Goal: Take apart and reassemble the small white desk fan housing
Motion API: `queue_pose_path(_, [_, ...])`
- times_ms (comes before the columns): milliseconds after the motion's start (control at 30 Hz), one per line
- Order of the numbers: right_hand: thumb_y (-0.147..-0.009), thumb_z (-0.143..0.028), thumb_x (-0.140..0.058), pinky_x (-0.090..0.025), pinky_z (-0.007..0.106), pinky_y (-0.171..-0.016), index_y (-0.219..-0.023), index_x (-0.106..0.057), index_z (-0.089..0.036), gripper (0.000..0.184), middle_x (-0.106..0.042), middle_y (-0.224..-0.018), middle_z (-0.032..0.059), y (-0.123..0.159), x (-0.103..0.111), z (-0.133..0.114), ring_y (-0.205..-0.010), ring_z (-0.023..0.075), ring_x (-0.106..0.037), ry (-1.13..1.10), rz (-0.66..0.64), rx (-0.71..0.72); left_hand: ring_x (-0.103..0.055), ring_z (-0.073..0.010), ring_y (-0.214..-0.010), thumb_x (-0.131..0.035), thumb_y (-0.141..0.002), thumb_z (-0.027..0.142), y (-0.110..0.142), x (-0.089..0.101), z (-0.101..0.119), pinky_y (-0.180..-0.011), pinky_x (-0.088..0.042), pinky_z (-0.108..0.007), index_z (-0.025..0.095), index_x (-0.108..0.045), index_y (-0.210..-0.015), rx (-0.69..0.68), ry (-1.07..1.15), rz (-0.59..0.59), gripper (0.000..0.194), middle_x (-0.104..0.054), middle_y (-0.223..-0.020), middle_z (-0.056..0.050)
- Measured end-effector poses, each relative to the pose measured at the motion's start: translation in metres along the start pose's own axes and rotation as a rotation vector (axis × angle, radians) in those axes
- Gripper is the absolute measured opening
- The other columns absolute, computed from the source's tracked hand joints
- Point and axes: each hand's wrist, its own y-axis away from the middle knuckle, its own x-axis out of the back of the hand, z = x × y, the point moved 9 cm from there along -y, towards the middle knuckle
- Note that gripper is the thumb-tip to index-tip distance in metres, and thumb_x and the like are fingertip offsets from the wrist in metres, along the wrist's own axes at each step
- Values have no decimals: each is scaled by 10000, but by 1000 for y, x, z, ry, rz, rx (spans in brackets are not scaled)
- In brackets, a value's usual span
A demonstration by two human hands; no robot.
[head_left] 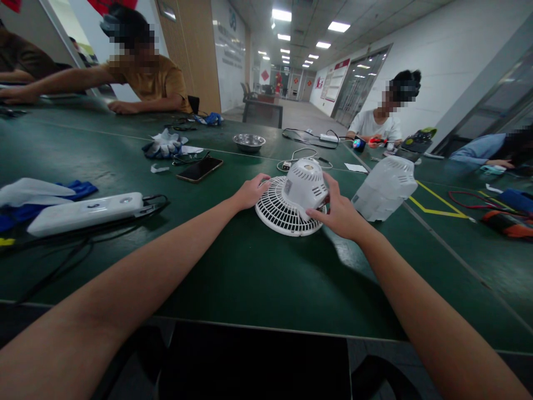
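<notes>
A white fan head lies face down on the green table (233,278), its slatted grille (272,208) against the tabletop and its motor housing (306,180) pointing up. At the grille's left rim is my left hand (251,192), fingers closed over the edge. My right hand (343,215) grips the right side of the motor housing, thumb low in front and fingers behind it. Close by on the right stands a white plastic housing (385,189) with vent slots. A white cable (287,165) lies just behind the fan head.
To the left lie a white power strip (89,212), a phone (200,168) and gloves (164,145). A metal bowl (249,143) sits farther back. At right are yellow tape lines (441,211) and an orange-black tool (508,223). Other people sit around the table.
</notes>
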Motion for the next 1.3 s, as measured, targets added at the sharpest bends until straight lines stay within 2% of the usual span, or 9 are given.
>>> queue_pose_path(167, [-816,-482,-675,-504,600,-941,-1599,-53,-206,1038,-500,-1441,229,-1,0,2,-1153,435,-619,7,14,14,-641,-276,-1137,-361,-984,490,-2,0,-3,-973,-473,-408,183,-527,-1354,-17,-17,23,509,-658,-1305,-136])
queue_pose_path(800, [-824,-469,-673,-498,621,-945,-1605,-42,-223,1034,-511,-1435,219,0,0,0,-1175,439,-602,-4,10,16,-655,-271,-1103,-351,-998,478,-1,0,-1,-923,-495,-404,172,-518,-1366,-14,-4,7,507,-671,-1273,-138])
queue_pose_path(1167, [-818,-475,-675,-481,626,-987,-1607,-19,-250,1050,-411,-1533,195,0,-1,2,-1222,441,-576,-1,17,41,-643,-264,-1132,-360,-1001,469,-1,0,-2,-957,-484,-401,183,-512,-1371,-4,-15,20,492,-656,-1309,-127])
queue_pose_path(1300, [-818,-485,-673,-470,632,-1000,-1605,-27,-243,1047,-418,-1531,195,0,-1,2,-1220,442,-579,5,10,38,-661,-268,-1076,-359,-995,487,0,-1,-3,-903,-498,-395,181,-511,-1376,3,-9,4,512,-668,-1270,-139])
